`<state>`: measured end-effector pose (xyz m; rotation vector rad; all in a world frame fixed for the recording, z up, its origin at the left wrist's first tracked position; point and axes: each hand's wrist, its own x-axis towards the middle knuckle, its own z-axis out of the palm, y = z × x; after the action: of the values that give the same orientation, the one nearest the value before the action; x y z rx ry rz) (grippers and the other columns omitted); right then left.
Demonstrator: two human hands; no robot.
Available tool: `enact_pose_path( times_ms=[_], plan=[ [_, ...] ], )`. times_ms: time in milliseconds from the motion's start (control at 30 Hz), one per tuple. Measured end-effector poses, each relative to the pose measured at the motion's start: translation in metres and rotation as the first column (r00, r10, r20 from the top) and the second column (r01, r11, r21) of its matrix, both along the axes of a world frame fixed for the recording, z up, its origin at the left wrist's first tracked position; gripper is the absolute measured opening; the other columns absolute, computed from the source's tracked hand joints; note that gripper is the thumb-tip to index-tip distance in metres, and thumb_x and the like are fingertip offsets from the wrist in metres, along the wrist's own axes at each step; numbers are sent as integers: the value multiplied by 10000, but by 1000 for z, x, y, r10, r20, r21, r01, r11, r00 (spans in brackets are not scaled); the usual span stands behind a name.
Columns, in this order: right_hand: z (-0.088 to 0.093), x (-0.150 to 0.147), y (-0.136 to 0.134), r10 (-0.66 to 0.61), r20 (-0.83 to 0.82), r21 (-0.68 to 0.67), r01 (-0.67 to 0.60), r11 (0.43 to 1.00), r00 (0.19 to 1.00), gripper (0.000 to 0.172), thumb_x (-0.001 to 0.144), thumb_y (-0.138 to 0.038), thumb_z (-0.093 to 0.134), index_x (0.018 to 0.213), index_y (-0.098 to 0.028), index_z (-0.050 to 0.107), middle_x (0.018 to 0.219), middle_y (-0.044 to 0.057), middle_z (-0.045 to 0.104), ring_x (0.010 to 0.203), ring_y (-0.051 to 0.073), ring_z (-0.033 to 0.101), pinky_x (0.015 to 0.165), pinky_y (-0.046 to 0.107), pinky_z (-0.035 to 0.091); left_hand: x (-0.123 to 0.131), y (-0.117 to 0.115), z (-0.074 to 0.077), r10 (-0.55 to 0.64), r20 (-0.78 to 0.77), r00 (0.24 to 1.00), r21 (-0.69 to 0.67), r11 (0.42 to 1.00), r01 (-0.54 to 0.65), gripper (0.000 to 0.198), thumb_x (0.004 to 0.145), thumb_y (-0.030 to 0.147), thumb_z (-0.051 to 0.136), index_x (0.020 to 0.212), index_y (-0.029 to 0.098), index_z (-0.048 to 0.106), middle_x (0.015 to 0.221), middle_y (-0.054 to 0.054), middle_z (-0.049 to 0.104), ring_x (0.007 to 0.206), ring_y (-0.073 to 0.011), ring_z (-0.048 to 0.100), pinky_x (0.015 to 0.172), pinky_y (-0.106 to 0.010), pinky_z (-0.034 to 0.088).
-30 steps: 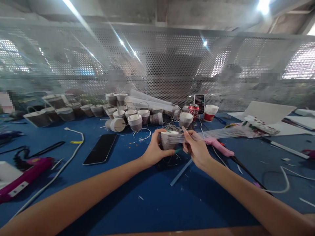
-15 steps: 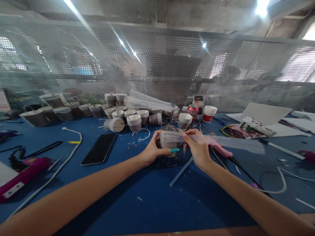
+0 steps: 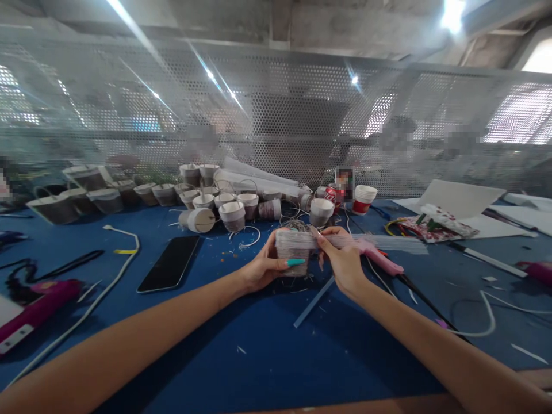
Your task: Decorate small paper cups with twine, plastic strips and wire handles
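Observation:
A small paper cup (image 3: 292,253) with dark wrapping sits at the centre of the blue table (image 3: 276,356). My left hand (image 3: 261,267) is wrapped round its left side, thumb with a teal nail across the front. My right hand (image 3: 342,261) pinches a bundle of thin pale strands (image 3: 383,242) that runs from the cup's rim out to the right. Loose wire lies behind and under the cup.
A pink glue gun (image 3: 379,259) lies just right of my right hand, another (image 3: 37,305) at far left. A black phone (image 3: 169,263) lies left of centre. Several wrapped cups (image 3: 215,201), a red can (image 3: 333,194), a red-and-white cup (image 3: 363,199), white cords and a blue stick (image 3: 313,302) surround them.
The strand bundle has swung in my right hand, dipping lower to the right and then coming back up and shorter. Both hands and the cup shifted slightly away from me.

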<state>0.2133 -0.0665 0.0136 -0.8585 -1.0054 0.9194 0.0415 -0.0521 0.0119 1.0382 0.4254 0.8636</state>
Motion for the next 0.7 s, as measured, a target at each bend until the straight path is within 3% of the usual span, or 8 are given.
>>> enact_pose_path(
  times_ms=[400,700],
  plan=[
    [4,5,2,81,-61,-124,-88,988,995,277,570,-382,744,682,-151,639,630,9,621,517,108,531,422,225,482,2,2,-2,131,-58,990,-34,991,-133,747,560,162,748,1192,305,377,1061,-28,587,858,-191,601,705,-343,498],
    [5,6,2,97,-81,-130,-107,986,992,255,554,-380,753,609,-173,615,544,-31,580,459,90,505,434,228,464,1,5,0,47,-59,997,-96,994,-52,476,572,157,715,1017,158,547,925,-73,642,793,-209,613,673,-363,504]
  ],
)
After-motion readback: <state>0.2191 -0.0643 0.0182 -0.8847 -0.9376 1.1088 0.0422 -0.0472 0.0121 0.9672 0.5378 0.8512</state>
